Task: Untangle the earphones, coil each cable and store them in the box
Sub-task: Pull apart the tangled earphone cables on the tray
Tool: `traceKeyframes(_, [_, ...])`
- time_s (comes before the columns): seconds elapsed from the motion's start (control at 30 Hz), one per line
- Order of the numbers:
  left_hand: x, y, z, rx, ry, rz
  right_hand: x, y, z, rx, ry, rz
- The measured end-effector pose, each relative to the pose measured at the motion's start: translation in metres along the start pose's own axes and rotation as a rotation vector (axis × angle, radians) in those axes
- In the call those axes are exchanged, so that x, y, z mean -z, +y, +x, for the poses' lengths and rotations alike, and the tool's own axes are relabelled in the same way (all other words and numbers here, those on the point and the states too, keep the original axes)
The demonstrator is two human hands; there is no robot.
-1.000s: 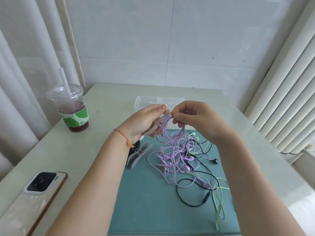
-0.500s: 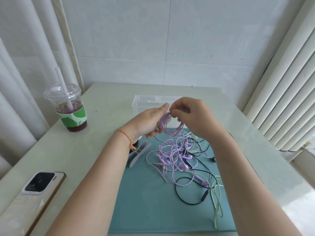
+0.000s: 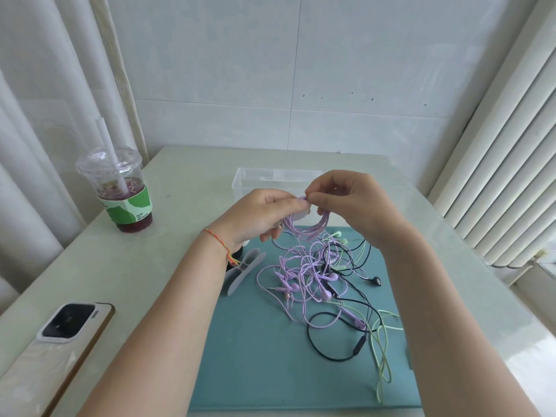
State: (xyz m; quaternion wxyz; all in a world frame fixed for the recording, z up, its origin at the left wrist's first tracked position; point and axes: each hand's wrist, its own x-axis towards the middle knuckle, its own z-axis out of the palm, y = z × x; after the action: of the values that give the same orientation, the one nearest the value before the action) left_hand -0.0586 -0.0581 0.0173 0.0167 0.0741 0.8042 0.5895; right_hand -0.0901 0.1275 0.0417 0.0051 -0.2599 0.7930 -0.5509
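Note:
A small coil of purple earphone cable (image 3: pixel 310 231) hangs in the air between both hands, above the teal mat (image 3: pixel 258 350). My left hand (image 3: pixel 258 215) grips the coil's left side. My right hand (image 3: pixel 346 200) pinches the cable at the top of the coil, fingertips meeting those of the left. Below lies a tangle of purple earphones (image 3: pixel 304 275), black earphones (image 3: pixel 358 341) and pale green earphones (image 3: pixel 382 350). The clear plastic box (image 3: pixel 255 182) stands just behind the hands, partly hidden by them.
A lidded drink cup with a straw (image 3: pixel 120 194) stands at the left of the table. A phone (image 3: pixel 60 341) lies face down near the front left edge. Grey clips (image 3: pixel 243 269) lie at the mat's left edge. Curtains hang left, blinds right.
Both hands stay on the purple coil above the mat. My right hand's fingers have shifted along the top of the coil, adding cable to the loop.

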Motion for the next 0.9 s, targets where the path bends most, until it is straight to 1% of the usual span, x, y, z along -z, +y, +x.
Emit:
traceKeyframes(0.17, [-0.002,0.001,0.000,-0.043,0.023,-0.135,-0.001,0.005,0.003,-0.064,-0.073,0.396])
traceKeyframes(0.3, [-0.003,0.005,-0.002,-0.076,0.034,-0.225,-0.003,0.007,0.004,-0.130,-0.104,0.574])
traceKeyframes(0.47, [-0.007,0.005,0.003,-0.070,0.138,-0.413,-0.010,0.012,0.005,-0.152,-0.117,0.621])
traceKeyframes(0.53, [-0.008,0.004,0.005,-0.081,0.109,-0.492,-0.017,0.013,0.006,-0.147,-0.104,0.651])
traceKeyframes(0.63, [-0.011,0.003,0.007,-0.111,0.057,-0.545,-0.027,0.010,0.006,-0.149,-0.093,0.691])
traceKeyframes(0.73, [-0.010,0.002,0.010,-0.099,0.137,-0.634,-0.031,0.011,0.007,-0.167,-0.079,0.670])
traceKeyframes(0.77, [-0.010,0.002,0.010,-0.087,0.166,-0.613,-0.030,0.012,0.007,-0.177,-0.064,0.656])
traceKeyframes(0.9, [-0.006,-0.003,0.009,-0.039,0.274,-0.329,-0.027,0.016,0.009,-0.214,0.011,0.573])
